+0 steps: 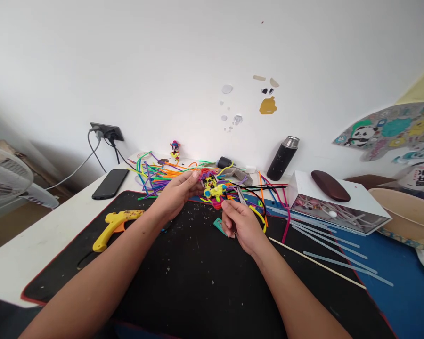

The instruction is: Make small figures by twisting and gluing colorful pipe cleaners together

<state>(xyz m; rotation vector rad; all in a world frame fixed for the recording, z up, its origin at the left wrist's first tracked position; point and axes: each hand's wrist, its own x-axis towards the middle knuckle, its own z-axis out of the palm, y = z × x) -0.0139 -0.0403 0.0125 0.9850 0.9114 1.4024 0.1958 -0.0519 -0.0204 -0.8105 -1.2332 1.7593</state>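
A small pipe-cleaner doll [215,189] in yellow, black, purple and red is held upright above the black mat [198,273]. My left hand [180,192] pinches it near its head with thumb and fingers. At its red lower end, the thumb and fingers of my right hand [240,223] grip it, the other fingers curled in. Scissors [240,194] lie just behind my right hand, their handles partly covered. A teal flat piece [219,226] rests on the mat under the doll. Loose colourful pipe cleaners [162,181] spread behind my left hand.
On the left are a yellow glue gun [109,230] and a phone [110,183]. A similar doll [175,150] stands by the wall. To the right are a black flask [283,157], glue sticks [335,242], a wooden stick [318,262] and a white box [304,186] bearing a brown case [330,185].
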